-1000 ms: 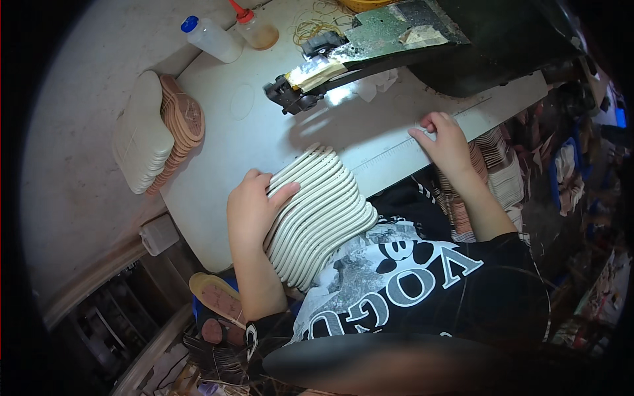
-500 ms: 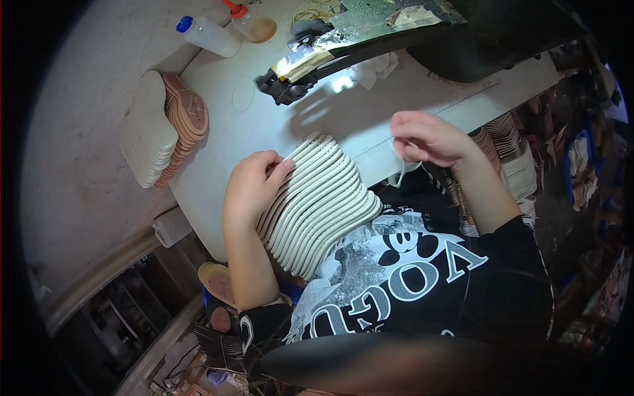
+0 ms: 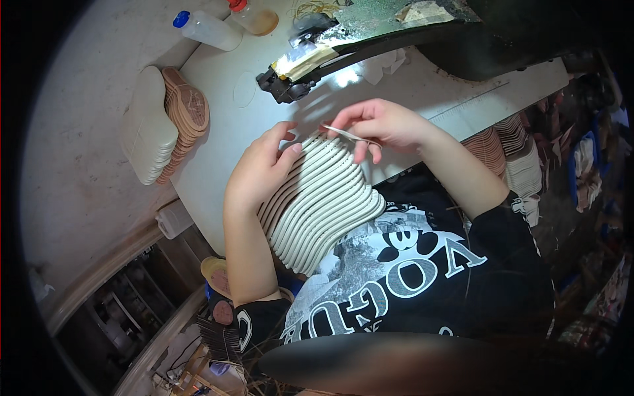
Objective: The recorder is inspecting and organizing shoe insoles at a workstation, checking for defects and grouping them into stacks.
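Note:
A tightly packed row of cream-white insoles (image 3: 320,198) stands on edge against my body at the table's near edge. My left hand (image 3: 261,165) lies along the left side of this row, thumb and fingers apart, the thumb at its far end. Over the far end of the row my right hand (image 3: 380,129) pinches a thin whitish strip (image 3: 350,134), perhaps a band or cord. One end of the strip lies near the top insoles. Whether it touches them I cannot tell.
A sewing machine (image 3: 370,39) with a lit head overhangs the white table (image 3: 224,125). To the left lie stacked white insoles (image 3: 148,132) and pinkish-brown ones (image 3: 188,112). Behind them stand a blue-capped bottle (image 3: 208,32) and a red-capped bottle (image 3: 254,18). More stacks (image 3: 485,148) sit at right.
My right hand has moved left with the whitish strip, from beside the insoles to above their far end. My left hand's fingers have lifted and spread.

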The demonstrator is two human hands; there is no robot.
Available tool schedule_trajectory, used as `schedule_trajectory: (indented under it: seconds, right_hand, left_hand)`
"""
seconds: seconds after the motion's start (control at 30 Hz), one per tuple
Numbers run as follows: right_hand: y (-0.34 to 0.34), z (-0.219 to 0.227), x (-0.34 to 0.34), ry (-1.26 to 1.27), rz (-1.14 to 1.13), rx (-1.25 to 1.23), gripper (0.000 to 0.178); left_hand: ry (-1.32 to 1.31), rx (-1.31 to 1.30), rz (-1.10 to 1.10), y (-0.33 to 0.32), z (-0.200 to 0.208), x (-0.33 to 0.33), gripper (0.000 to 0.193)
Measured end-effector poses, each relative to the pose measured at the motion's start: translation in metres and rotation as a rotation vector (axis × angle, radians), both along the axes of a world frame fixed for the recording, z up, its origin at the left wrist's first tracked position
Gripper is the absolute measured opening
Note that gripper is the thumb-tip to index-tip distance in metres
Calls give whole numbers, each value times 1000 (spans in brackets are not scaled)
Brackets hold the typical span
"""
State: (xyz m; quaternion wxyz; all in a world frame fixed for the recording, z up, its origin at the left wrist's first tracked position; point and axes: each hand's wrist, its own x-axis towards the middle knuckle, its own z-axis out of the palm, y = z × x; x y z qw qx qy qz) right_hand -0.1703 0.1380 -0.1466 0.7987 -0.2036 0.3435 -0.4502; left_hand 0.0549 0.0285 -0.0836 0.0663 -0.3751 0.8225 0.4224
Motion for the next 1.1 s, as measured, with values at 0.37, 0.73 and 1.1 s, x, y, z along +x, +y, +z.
schedule_trajectory:
  seconds: [0.37, 0.73, 1.1]
  right_hand:
    - [-40, -8, 24, 842, 319, -435, 69]
    - [-45, -4, 27, 1038, 443, -544, 96]
    - [-17, 6, 14, 1068, 571, -526, 108]
  left_hand:
    - [-41, -22, -224, 5, 9, -19, 37]
    - [-392, -208, 12, -22, -29, -9, 34]
    - [-214, 35, 201, -14, -36, 34, 38]
